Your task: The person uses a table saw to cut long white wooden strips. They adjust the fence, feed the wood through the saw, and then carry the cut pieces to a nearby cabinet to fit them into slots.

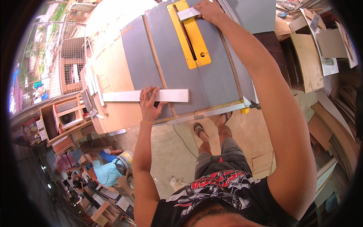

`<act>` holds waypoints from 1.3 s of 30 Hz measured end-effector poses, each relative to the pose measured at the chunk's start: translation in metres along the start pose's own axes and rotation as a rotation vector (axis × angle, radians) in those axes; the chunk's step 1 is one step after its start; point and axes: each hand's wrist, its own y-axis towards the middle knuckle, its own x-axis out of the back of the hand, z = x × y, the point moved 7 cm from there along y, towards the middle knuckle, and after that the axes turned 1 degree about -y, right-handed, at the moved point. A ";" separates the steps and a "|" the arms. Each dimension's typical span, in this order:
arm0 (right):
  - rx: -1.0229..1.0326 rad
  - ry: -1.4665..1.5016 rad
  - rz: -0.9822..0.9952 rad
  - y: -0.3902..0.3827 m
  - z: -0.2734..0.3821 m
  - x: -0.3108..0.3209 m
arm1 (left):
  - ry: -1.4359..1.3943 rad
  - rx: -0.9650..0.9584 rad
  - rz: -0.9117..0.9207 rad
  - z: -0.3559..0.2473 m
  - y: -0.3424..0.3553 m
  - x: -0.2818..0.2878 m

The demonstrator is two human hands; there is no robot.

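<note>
My left hand (150,105) grips a long white strip of board (176,95), with fingers laid over its top and the thumb by its near edge. The strip lies crosswise on the near part of a grey table saw top (170,68) and runs left onto a wooden panel. At the far end my right hand (208,12) is closed on a short white piece of board (188,14). That piece lies over the far part of the saw's yellow insert plate (200,49), across its dark slot. I cannot make out the blade in the slot.
A metal fence rail (242,56) runs along the saw's right side. The plywood panel (113,75) extends the table leftward, with stacked white strips (92,83) at its edge. Wooden cabinets (302,62) and boards stand right. People (109,170) sit at lower left; a cable (183,140) crosses the floor.
</note>
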 end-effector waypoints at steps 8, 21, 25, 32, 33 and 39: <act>-0.004 0.022 -0.021 0.012 -0.002 0.001 | 0.012 0.010 0.009 0.002 -0.001 -0.001; -0.025 0.136 0.083 0.053 -0.014 -0.009 | 0.030 0.013 0.012 -0.001 0.000 0.001; -0.037 0.091 -0.003 0.082 -0.067 -0.041 | -0.012 -0.040 0.006 -0.001 0.019 -0.010; -0.053 -0.060 -0.110 0.084 -0.023 0.047 | 0.025 0.028 0.026 0.002 0.003 0.004; -0.043 -0.061 -0.195 0.088 -0.024 0.061 | 0.022 0.025 0.021 0.002 0.002 0.008; 0.065 0.501 -0.501 0.049 -0.024 0.154 | 0.012 0.031 0.005 -0.002 -0.004 0.013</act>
